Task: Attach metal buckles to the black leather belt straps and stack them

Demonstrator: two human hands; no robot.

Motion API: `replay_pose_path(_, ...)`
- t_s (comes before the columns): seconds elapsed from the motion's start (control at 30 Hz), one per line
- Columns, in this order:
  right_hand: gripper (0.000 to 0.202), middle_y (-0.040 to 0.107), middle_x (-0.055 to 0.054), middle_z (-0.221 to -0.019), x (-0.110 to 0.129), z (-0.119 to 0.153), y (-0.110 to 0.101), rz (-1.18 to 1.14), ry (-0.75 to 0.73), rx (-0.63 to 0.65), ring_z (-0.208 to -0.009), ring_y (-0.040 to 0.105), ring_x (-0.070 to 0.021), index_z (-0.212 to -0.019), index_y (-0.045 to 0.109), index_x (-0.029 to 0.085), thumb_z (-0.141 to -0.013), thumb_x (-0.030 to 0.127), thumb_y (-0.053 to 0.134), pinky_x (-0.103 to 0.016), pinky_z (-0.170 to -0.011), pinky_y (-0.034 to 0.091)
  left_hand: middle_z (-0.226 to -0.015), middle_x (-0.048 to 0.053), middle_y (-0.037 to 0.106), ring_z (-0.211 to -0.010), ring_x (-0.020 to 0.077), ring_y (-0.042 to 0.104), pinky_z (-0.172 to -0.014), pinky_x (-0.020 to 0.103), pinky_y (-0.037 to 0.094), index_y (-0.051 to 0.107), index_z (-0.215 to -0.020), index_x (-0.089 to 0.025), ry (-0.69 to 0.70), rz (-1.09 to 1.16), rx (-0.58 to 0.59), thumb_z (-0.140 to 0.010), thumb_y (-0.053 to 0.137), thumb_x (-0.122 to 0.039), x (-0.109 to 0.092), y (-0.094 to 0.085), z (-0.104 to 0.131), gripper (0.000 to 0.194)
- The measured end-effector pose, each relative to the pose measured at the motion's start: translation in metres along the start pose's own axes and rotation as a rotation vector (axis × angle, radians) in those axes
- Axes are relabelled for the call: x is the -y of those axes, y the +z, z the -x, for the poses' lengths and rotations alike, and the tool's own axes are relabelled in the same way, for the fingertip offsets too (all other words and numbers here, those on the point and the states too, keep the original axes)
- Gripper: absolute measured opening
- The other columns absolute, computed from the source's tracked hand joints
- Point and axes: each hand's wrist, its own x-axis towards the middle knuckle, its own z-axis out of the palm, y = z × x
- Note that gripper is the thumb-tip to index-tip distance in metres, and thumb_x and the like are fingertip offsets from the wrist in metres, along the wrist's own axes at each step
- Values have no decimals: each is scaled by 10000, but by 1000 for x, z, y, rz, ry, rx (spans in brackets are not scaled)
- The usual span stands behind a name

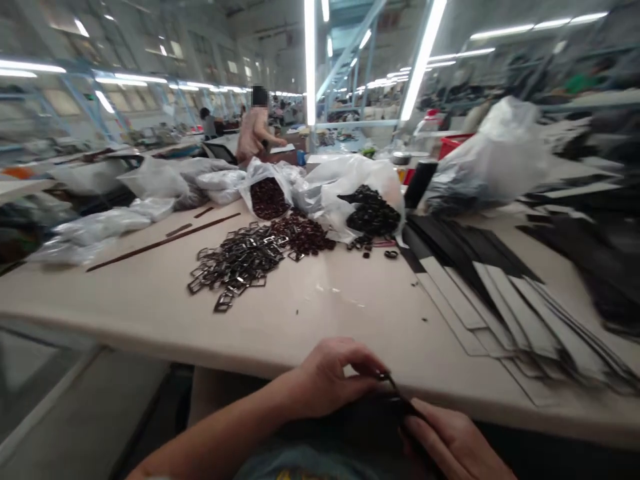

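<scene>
Near the table's front edge, my left hand [336, 377] pinches a small dark metal piece, likely a buckle [385, 377], between thumb and fingers. My right hand [445, 433] is closed around a dark strap [406, 412] that meets this piece. The strap's lower part is lost against the dark area by my lap. On the table [320, 333] beyond my hands lies a pile of metal buckles [240, 260]. Dark red-brown pieces [303, 233] spill from one plastic bag, and small black pieces [373, 213] fill another.
Layered dark and white strips [480, 300] cover the table's right side. Long brown strips [165, 241] lie at the left, near plastic bags [100, 230]. A black cylinder [420, 183] stands behind the strips. Beyond the table, a person [254, 130] is at another workplace.
</scene>
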Motion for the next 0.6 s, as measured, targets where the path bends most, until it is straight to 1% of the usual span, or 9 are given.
replay_pose_path(0.13,279,652,15,-617,6,21,-27,385,-90,-104,-547,616,-156,-690,609,223,-937,352,598,-255,-519,374,-803,51,755,-748,169,666,-755,258,497,781,-985,-203,118,-184,289,-837,669,-165,-1,6,-4,189)
replay_pose_path(0.2,211,645,26,-600,16,28,-41,605,-200,-131,-499,587,-147,-690,602,222,-870,273,697,-276,-492,312,-767,42,743,-716,168,651,-759,264,486,779,-939,-198,209,-261,418,-783,649,-86,-3,15,-8,233)
replay_pose_path(0.27,231,621,27,-574,32,29,-55,795,-325,-157,-460,549,-145,-663,572,217,-842,216,719,-296,-479,277,-726,39,714,-683,165,619,-723,265,465,771,-872,-178,282,-310,483,-733,626,-38,-4,26,-14,245)
replay_pose_path(0.3,244,611,23,-569,39,28,-63,863,-382,-183,-463,543,-148,-654,559,215,-854,192,696,-300,-486,287,-696,36,689,-670,164,597,-694,264,448,760,-823,-168,303,-316,481,-721,616,-31,-4,31,-18,224)
replay_pose_path(0.37,221,653,-8,-646,52,25,-76,934,-479,-293,-568,605,-171,-696,586,207,-906,144,607,-297,-568,379,-642,24,632,-644,154,553,-643,258,412,729,-730,-156,279,-258,421,-740,607,-56,-4,39,-29,158)
replay_pose_path(0.4,188,699,-35,-744,56,23,-82,934,-519,-384,-674,651,-189,-758,622,198,-927,132,573,-304,-653,431,-629,19,612,-636,148,537,-627,254,400,716,-699,-154,228,-185,366,-764,612,-91,-4,41,-35,137)
replay_pose_path(0.47,131,735,-76,-909,55,22,-89,847,-526,-599,-841,684,-210,-873,661,180,-952,151,560,-322,-790,472,-653,20,621,-644,142,534,-630,248,403,717,-693,-152,71,31,253,-810,634,-197,-3,44,-49,150)
replay_pose_path(0.53,126,730,-73,-898,44,23,-88,675,-420,-726,-835,684,-201,-874,663,177,-962,212,580,-309,-788,486,-692,25,660,-672,147,553,-662,250,426,741,-727,-152,-83,263,154,-805,684,-307,-3,46,-62,182)
replay_pose_path(0.6,153,720,-49,-832,26,21,-77,476,-245,-671,-760,677,-185,-863,671,183,-954,287,605,-288,-717,491,-698,28,686,-697,160,569,-698,261,446,761,-734,-153,-170,421,91,-747,756,-378,-4,50,-72,225)
